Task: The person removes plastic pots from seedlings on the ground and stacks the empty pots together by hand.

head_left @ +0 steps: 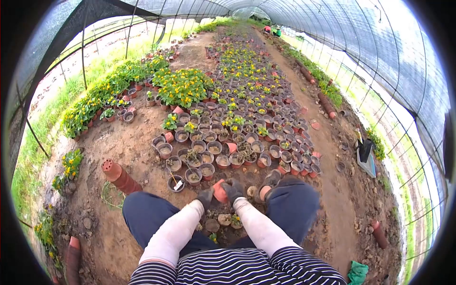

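Observation:
A small reddish pot point(220, 191) is held between my two dark-gloved hands, low over the soil between my knees. My left hand point(205, 198) closes on its left side, and my right hand point(232, 190) grips it from the right. Just beyond my hands stand rows of pots filled with soil, the nearest being a dark-rimmed pot point(193, 176). Beside it, another pot point(176, 184) has a stick and a white tag in it. Round soil clumps point(224, 219) lie below my hands.
A stack of nested red pots point(121, 175) leans on the ground at the left. Yellow-flowered plants point(183, 88) fill the left and middle. A grey tray point(365, 159) and a green cloth point(357, 272) lie at the right. Two people point(272, 31) are far off.

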A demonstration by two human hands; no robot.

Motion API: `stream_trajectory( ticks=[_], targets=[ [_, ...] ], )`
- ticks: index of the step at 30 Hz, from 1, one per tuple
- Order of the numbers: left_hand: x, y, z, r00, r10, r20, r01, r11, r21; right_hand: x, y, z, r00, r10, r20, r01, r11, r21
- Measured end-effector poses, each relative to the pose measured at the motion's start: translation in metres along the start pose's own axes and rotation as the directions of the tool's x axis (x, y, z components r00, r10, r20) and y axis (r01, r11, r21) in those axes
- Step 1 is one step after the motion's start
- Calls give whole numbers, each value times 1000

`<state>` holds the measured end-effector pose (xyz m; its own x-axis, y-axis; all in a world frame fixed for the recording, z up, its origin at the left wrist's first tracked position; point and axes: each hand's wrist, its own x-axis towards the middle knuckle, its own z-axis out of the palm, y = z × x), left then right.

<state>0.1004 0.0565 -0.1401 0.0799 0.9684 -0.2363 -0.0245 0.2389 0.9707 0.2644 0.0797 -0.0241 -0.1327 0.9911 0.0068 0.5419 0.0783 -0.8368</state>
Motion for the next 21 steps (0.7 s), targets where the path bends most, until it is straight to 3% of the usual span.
stream_trajectory(
  ticks=[1, 3, 4, 5, 7, 8, 9, 10, 11, 12, 13, 14, 15, 16, 17, 19, 20, 21],
  targets=[
    [6, -28, -1, 988, -141, 57, 149, 970, -191, 3, 4, 2, 999, 50, 12, -50, 998, -27],
    [4, -21, 2, 961, -269, 66, 276, 952, -134, 3, 11, 4, 1000, 3, 27, -1, 998, -57],
    [-15, 5, 5, 966, -257, -11, 257, 960, 109, 4, 14, 5, 999, -16, 38, 18, 997, -72],
    [-30, 21, 9, 968, -237, -81, 250, 905, 345, 5, 14, 3, 985, -159, 62, 170, 941, -292],
    [-37, 18, 8, 988, -134, -78, 138, 989, 57, 8, 14, 3, 956, -260, 135, 293, 822, -488],
    [-35, 18, 9, 994, -97, 59, 107, 975, -195, 12, 13, 6, 937, -302, 178, 348, 745, -569],
    [-34, 21, 11, 979, -59, 195, 140, 891, -432, 13, 2, 8, 932, -345, 112, 355, 798, -487],
    [-27, 55, 24, 904, 69, 422, 277, 657, -701, 12, -19, 4, 919, -374, 126, 395, 860, -324],
    [-23, 72, 27, 797, 272, 540, 451, 328, -830, 13, -33, 3, 908, -393, 142, 412, 899, -147],
    [11, 21, 16, 626, 469, 623, 578, 256, -775, 18, -29, 9, 922, -356, 152, 363, 931, -24],
    [1, 21, 17, 808, 337, 484, 448, 182, -875, 19, -21, 18, 935, -315, 165, 302, 948, 101],
    [-9, 22, 17, 940, 168, 296, 268, 171, -948, 17, -11, 27, 950, -155, 271, 79, 959, 271],
    [-19, 24, 18, 995, -1, 100, 98, 229, -969, 20, -2, 31, 923, -13, 385, -153, 904, 398],
    [-32, 32, 17, 998, -55, -28, -6, 369, -930, 21, 5, 33, 858, 110, 501, -382, 789, 481],
    [-31, 25, 18, 999, -38, 25, 34, 279, -960, 21, 10, 34, 833, 199, 516, -450, 785, 425],
    [-22, 0, 18, 993, 19, 117, 115, 100, -988, 31, 27, 41, 814, 178, 554, -423, 834, 354],
    [-12, -31, 16, 987, -155, 49, 96, 314, -945, 35, 35, 45, 804, 168, 571, -409, 853, 324],
    [3, -74, 13, 951, -304, -53, 117, 513, -850, 43, 35, 46, 771, 222, 597, -502, 788, 355]
  ],
)
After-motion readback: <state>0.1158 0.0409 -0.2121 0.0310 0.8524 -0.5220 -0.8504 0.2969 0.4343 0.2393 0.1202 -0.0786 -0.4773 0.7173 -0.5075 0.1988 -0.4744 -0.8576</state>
